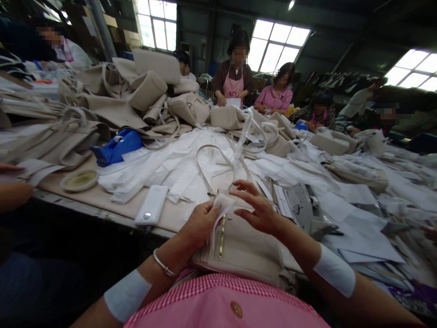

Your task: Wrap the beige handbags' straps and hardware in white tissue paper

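Note:
A beige handbag [246,255] lies on the table edge against my apron, a gold zip [222,237] running along its near face. Above that zip, my left hand [201,221] pinches a piece of thin white wrapping [223,205]. My right hand [256,207] hovers just right of the wrapping, fingers spread and holding nothing. A thin beige strap [204,171] loops up from the bag beyond both hands, with a small dark metal clasp [211,194] by my left fingertips. Part of the bag is hidden under my left hand and the wrapping.
A white phone-like device [152,205], a round shallow dish [79,180] and a blue tape dispenser [118,146] stand to the left. White plastic sleeves [164,161] and bags [136,91] pile up ahead. A grey dispenser [303,207] sits right. Co-workers surround the table; one's hand [15,193] is at left.

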Demonstrator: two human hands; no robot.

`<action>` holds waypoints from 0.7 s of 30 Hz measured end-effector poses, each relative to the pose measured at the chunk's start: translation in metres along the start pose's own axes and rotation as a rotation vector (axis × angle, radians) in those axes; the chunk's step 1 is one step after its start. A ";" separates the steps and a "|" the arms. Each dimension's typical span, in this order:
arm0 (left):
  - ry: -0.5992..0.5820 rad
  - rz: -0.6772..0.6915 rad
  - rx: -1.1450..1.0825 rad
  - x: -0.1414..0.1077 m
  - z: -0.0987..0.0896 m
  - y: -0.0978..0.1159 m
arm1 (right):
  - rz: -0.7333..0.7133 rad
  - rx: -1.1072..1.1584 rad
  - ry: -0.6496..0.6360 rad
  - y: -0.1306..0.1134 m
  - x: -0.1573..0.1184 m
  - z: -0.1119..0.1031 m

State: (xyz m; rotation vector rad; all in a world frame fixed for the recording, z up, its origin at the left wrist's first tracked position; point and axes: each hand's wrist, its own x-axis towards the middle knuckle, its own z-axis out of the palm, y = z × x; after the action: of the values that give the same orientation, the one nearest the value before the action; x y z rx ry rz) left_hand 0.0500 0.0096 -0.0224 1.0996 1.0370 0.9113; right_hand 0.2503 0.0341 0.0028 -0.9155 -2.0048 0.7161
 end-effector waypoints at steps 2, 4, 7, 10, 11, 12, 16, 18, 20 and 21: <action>-0.027 0.024 0.026 0.000 0.001 0.000 | -0.159 -0.166 -0.097 -0.002 0.002 -0.008; -0.029 0.057 0.112 0.000 0.001 -0.001 | -0.243 -0.235 -0.133 -0.005 0.006 -0.008; 0.004 0.137 0.280 -0.001 0.002 0.000 | -0.277 -0.212 -0.172 -0.009 0.014 -0.001; 0.053 0.266 0.453 -0.003 0.002 -0.001 | -0.200 -0.087 -0.207 -0.010 0.017 0.006; 0.065 0.304 0.501 -0.004 0.003 -0.001 | -0.143 -0.030 -0.207 -0.009 0.016 0.008; 0.066 0.333 0.535 -0.004 0.003 -0.002 | -0.069 0.028 -0.193 -0.007 0.015 0.010; -0.041 0.323 0.470 -0.006 0.003 -0.005 | 0.250 0.312 -0.084 0.002 0.005 0.016; -0.112 0.275 0.361 -0.007 0.002 -0.005 | 0.350 0.434 -0.063 0.006 0.002 0.020; -0.163 0.244 0.308 -0.008 0.001 -0.003 | 0.410 0.496 -0.061 0.008 0.000 0.024; -0.168 0.235 0.318 -0.009 0.001 -0.002 | 0.428 0.510 -0.052 0.009 0.000 0.025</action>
State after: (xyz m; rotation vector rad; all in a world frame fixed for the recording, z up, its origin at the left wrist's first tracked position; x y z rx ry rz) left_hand 0.0482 0.0009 -0.0223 1.5634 0.9460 0.8386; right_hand 0.2323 0.0352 -0.0166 -1.0196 -1.5569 1.4214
